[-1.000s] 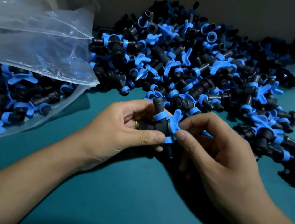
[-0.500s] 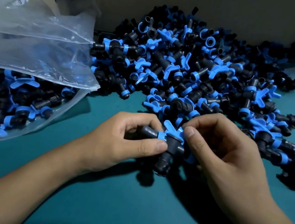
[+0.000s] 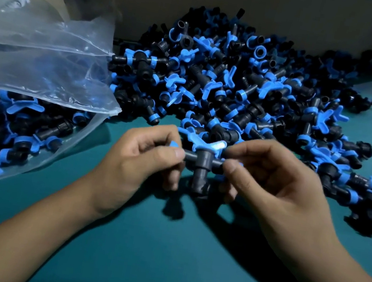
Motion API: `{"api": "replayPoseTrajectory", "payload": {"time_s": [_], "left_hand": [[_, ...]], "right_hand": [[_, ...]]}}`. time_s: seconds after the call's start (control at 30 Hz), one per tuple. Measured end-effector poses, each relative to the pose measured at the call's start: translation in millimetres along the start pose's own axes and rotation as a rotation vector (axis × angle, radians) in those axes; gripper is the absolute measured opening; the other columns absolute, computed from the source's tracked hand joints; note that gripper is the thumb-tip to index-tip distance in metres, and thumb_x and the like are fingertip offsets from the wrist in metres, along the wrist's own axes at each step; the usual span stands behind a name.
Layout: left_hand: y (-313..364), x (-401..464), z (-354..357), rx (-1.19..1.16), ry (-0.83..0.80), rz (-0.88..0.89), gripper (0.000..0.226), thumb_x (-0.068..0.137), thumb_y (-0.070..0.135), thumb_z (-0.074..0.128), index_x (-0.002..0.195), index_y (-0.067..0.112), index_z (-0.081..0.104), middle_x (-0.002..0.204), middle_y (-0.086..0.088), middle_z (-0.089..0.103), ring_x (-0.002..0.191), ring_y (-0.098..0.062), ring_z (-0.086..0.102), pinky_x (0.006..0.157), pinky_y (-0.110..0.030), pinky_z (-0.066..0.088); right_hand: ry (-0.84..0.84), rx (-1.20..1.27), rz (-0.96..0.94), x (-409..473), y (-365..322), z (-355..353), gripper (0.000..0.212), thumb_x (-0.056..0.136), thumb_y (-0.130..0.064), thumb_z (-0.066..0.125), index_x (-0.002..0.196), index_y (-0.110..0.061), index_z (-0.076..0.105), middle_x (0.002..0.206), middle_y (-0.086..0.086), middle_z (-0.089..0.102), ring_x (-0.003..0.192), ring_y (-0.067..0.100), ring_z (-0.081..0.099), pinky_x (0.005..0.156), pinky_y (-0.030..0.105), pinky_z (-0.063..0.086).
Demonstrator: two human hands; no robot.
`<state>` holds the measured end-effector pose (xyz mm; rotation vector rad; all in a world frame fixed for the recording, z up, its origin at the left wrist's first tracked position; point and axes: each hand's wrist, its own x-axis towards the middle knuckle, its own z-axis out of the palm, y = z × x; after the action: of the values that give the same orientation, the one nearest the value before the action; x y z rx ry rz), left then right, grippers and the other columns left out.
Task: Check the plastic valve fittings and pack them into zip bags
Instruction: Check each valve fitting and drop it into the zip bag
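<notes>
- Head view: the valve fitting has gone from tilted a second ago, stem end aimed off to the side, to squared up in front of me. Cross-bar now level, lower port pointing down at the bench, blue butterfly handle on top.
- Left hand: grip closed, thumb and fingertips pinching the left arm of the cross-bar. It has slid out from wrapping the body to holding just that end.
- Right hand: grip closed, pinching the right arm, index finger up against the handle's wing. Same shift outward.
- Fitting is lifted clear of the bench, its shadow falls underneath, just in front of the loose pile.
- My read: body and handle are now fully exposed, so this is the check step proper. Handle looks seated, both arms present. Image is slightly blurred, can't confirm cracks or flash.
- Zip bag sits to my left, mouth open toward the pile, already partly filled with fittings. Hasn't shifted.
- Pile unchanged apart from the camera framing, so lots left to go.
- Likely next: this one goes into the bag if it passes.
</notes>
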<state>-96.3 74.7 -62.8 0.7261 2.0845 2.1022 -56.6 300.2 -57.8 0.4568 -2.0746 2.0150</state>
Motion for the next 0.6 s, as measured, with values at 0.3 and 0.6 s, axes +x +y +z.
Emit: {"api": "replayPoseTrajectory", "payload": {"time_s": [0.3,0.6], "left_hand": [[2.5,-1.2,-0.4,0.021,0.022,-0.053,0.043,0.088,0.04,0.058,0.055,0.012,0.052,0.053,-0.019,0.051,0.052,-0.026,0.052,0.054,-0.029,0.044],[7.4,-2.2,0.5,-0.024,0.035,-0.128,0.051,0.086,0.044,0.057,0.046,0.014,0.055,0.046,-0.017,0.056,0.048,-0.031,0.053,0.055,-0.03,0.044]], "right_hand": [[0.074,0.081,0.018,1.5,-11.4,1.3,0.015,0.091,-0.01,0.071,0.093,0.004,0.067,0.071,0.02,0.067,0.056,0.024,0.068,0.054,0.027,0.058],[0.098,0.147,0.114,1.1,-13.6,3.8,0.026,0.09,-0.018,0.072,0.092,0.007,0.066,0.069,0.027,0.061,0.048,0.031,0.066,0.043,0.037,0.057]]}}
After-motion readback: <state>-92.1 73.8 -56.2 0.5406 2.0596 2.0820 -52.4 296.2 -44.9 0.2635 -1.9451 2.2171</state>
